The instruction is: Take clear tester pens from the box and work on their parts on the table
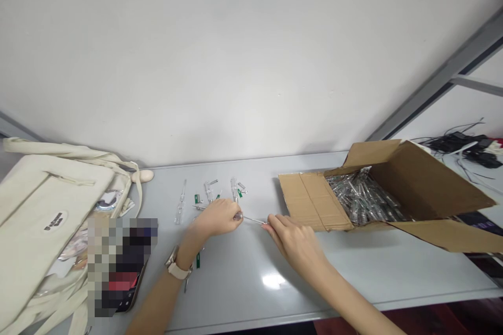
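Note:
My left hand (220,217), with a watch on its wrist, is closed round the clear handle of a thin screwdriver (253,220). The metal shaft points right, and its far end is pinched in the fingertips of my right hand (293,235). Behind my left hand, clear handles (234,188) lie on the table with small metal parts and green pieces (197,199). Another clear screwdriver (181,204) lies further left. A green piece (198,260) and a thin metal shaft (186,286) show beside my left wrist, partly hidden by it.
An open cardboard box (314,201) at the right holds several clear screwdrivers (365,199). At the left are a cream bag (51,220) and a pixelated phone (129,272). Black cables (463,146) lie at the far right. The wall rises behind the grey table (236,298).

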`<act>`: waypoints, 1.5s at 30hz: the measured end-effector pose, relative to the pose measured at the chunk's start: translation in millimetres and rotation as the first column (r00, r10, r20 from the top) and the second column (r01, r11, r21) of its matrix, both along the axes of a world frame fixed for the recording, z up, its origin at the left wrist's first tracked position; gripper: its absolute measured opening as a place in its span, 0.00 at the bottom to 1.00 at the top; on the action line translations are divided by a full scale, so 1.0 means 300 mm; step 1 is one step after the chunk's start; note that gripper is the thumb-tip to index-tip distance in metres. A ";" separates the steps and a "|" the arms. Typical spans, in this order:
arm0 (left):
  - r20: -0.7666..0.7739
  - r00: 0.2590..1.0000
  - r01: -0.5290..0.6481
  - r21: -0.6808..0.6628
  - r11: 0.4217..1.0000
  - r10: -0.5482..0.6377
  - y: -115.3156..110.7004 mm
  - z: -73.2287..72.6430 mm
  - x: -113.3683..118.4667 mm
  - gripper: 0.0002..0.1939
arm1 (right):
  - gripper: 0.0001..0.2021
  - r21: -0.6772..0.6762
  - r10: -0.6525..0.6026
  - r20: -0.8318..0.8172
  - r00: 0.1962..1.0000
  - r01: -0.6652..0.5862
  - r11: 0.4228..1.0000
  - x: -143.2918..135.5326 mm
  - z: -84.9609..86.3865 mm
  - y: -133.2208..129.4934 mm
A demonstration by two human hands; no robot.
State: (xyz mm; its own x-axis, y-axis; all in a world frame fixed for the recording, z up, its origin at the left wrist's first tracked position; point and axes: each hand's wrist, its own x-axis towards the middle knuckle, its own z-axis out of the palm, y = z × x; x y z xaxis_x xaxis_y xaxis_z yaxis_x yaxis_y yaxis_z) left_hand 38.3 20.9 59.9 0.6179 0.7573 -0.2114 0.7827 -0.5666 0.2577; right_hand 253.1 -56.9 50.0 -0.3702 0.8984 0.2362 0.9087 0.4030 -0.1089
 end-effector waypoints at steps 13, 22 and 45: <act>0.034 0.999 -0.020 -0.073 0.997 0.022 0.025 0.022 0.012 0.12 | 0.14 0.032 -0.047 0.034 0.998 0.046 0.998 0.009 0.004 0.000; 0.023 0.999 -0.026 -0.096 0.995 0.028 0.039 0.032 0.022 0.12 | 0.19 0.165 -0.003 -0.029 1.000 0.008 0.986 0.010 -0.023 0.002; -0.073 0.997 0.034 -0.013 0.999 -0.034 0.045 -0.014 0.056 0.13 | 0.10 -0.101 -0.068 -0.030 0.997 0.065 0.993 0.051 -0.029 -0.001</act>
